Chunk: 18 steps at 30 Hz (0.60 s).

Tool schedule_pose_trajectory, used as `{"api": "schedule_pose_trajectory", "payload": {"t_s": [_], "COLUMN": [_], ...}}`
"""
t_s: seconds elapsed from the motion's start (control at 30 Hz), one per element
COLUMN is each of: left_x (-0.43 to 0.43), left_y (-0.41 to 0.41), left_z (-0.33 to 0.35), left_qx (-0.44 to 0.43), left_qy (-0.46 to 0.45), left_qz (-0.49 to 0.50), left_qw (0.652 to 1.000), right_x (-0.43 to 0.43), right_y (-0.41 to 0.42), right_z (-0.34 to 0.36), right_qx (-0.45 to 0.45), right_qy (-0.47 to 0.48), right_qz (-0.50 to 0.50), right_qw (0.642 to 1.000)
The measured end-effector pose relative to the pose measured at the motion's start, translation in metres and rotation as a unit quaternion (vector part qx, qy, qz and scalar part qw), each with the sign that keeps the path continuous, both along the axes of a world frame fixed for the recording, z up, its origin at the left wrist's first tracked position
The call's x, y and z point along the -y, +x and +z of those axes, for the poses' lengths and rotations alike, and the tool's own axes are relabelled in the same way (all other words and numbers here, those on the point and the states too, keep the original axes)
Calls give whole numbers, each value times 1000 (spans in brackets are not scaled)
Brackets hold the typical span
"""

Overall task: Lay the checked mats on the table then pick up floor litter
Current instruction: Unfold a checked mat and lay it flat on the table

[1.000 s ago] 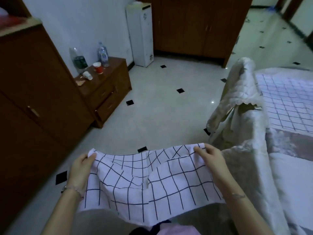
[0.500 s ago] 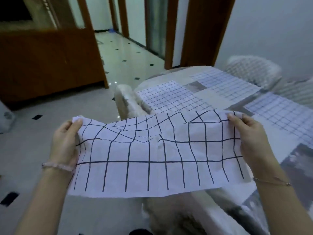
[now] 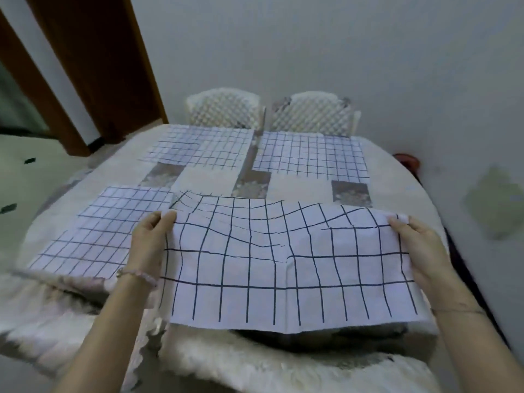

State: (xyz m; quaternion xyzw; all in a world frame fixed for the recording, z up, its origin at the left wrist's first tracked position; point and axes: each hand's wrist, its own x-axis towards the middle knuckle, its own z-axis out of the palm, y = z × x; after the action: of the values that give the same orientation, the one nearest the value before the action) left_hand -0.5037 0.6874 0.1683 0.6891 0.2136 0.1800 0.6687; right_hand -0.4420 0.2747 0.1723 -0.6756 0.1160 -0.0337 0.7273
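A white mat with a black grid (image 3: 283,262) is stretched between my hands above the near right part of the table (image 3: 397,177). My left hand (image 3: 150,239) pinches its left edge and my right hand (image 3: 416,245) pinches its right edge. The mat sags and wrinkles in the middle, and its near edge hangs over the table's front. Three more checked mats lie flat on the cloth-covered table: near left (image 3: 99,231), far left (image 3: 198,148) and far right (image 3: 310,156).
Two quilted white chair backs (image 3: 224,107) (image 3: 312,112) stand against the grey wall beyond the table. A fluffy white chair cover (image 3: 255,364) is right below me. A brown door frame (image 3: 93,66) and tiled floor (image 3: 31,171) lie to the left.
My view has swung right from the floor and cabinets to face the table. The mat, still held at both edges, has come over the table's near right part.
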Motion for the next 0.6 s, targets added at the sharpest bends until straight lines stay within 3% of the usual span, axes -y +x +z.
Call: {"api": "schedule_pose_trajectory", "payload": {"t_s": [0.33, 0.6], "left_x": [27, 39], "left_y": [120, 155], "left_z": [-86, -140], "left_qx": [-181, -288], "left_qy": [-9, 74], "left_qz": [-56, -30], "left_qw": [982, 954], "right_x": [42, 48], "right_y": [55, 89], "right_z": [-83, -139], "right_qx": [-117, -213], "right_qy": [-36, -126], "right_qz": [-68, -54], "right_qw": [990, 967]}}
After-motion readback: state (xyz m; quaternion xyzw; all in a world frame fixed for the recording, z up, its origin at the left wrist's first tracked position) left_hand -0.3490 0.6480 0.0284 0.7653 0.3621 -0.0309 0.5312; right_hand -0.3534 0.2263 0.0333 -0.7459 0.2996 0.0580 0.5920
